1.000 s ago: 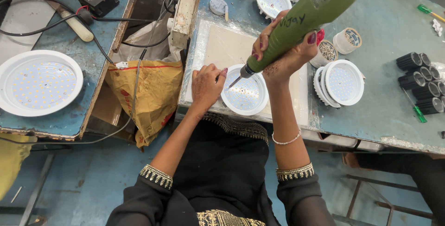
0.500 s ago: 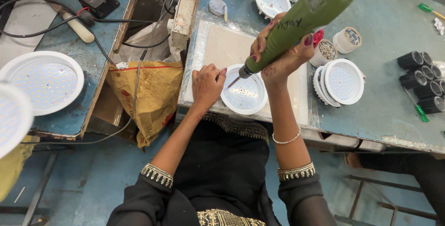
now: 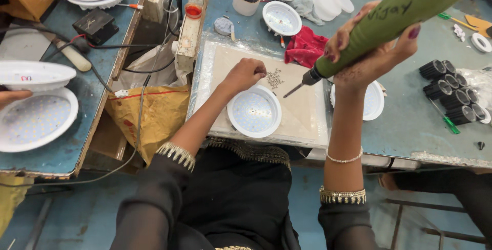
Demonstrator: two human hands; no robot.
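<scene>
My right hand (image 3: 370,54) grips a green electric screwdriver (image 3: 394,16), raised above the table with its bit pointing down left. My left hand (image 3: 245,74) is closed over a small pile of screws (image 3: 274,78) on the beige work mat (image 3: 302,114); whether it holds a screw I cannot tell. A round white LED light panel (image 3: 254,111) lies on the mat just below my left hand, LED side up. A second round light (image 3: 373,101) sits partly hidden under my right wrist.
A red cloth (image 3: 305,48), more round lights (image 3: 281,18) and white covers (image 3: 330,1) lie at the back. Black cylindrical parts (image 3: 451,93) stand at the right. On the left bench another person's hand (image 3: 13,96) holds a white light housing (image 3: 31,74) over a panel (image 3: 33,122). A yellow bag (image 3: 146,116) hangs between the tables.
My left hand left the light panel and went up to the screw pile. The right hand lifted the screwdriver off the panel. At left, another person brought in a white housing.
</scene>
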